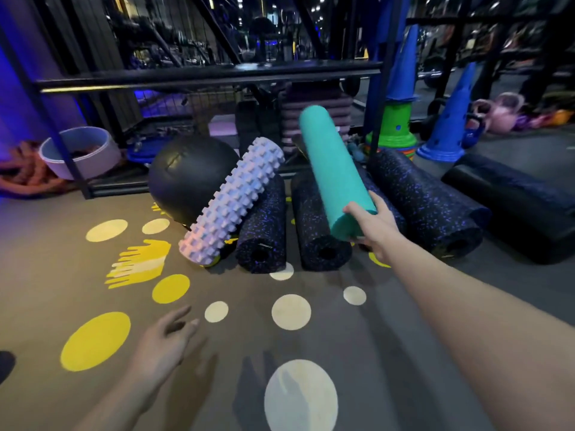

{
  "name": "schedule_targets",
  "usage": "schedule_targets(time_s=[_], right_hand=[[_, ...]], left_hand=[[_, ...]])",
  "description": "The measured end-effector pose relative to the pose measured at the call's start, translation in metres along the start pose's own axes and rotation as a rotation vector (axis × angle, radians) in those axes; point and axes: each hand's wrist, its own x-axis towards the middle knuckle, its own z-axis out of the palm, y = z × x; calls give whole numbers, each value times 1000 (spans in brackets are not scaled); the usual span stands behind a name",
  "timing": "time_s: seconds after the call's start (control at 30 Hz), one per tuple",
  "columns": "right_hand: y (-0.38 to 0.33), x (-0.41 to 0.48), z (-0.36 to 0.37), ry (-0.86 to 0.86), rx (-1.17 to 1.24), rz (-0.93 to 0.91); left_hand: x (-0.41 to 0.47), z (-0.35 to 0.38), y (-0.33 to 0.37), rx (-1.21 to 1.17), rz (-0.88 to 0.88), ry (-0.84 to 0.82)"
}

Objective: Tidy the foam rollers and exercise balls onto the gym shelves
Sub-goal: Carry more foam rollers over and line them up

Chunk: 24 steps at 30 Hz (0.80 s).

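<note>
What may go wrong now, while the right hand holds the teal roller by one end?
The right hand grips the teal roller only at its near end, so it may slip or swing. The knobbed roller leans against the black ball; a bump might send both rolling.

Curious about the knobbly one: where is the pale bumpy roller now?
Head view, left of centre on the floor: the pale bumpy roller lies propped between the black exercise ball and a speckled black roller, before the shelves.

Ball (186,178) on floor (62,275) before shelves (208,74); tilted roller (233,200) right of it, atop lying roller (263,231)
</note>
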Motion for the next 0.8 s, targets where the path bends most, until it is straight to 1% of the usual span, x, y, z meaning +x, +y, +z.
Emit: schedule_targets(time_s=[0.1, 0.17, 0.2, 0.27, 0.33, 0.4, 0.5, 0.63, 0.73, 0.8], right_hand=[[14, 22, -16, 153, -340, -46], [32, 27, -27, 139, -611, -82], [39, 26, -32, 131, -709, -76], [51, 25, -39, 155, -746, -5], [53, 21, -43, 184, -787, 11], [51, 17, -45, 182, -831, -18], [47, -1, -33, 154, -885, -108], [50, -38, 10, 54, -889, -237], [59, -70, 64, -99, -886, -355], [71, -92, 112, -211, -882, -399]], left_hand=[[1, 11, -8, 35, -38, 22], [0, 20, -7, 33, -39, 18], [0, 25, -5, 21, -32, 14], [-4, 36, 4, -11, 8, -7], [-6, 45, 10, -44, 37, -39], [-9, 50, 17, -52, 68, -68], [-13, 49, 22, -63, 103, -82], [-25, 35, 24, -121, 104, -52], [-36, 7, 18, -132, 103, -21], [-41, -26, 11, -107, 113, 11]])
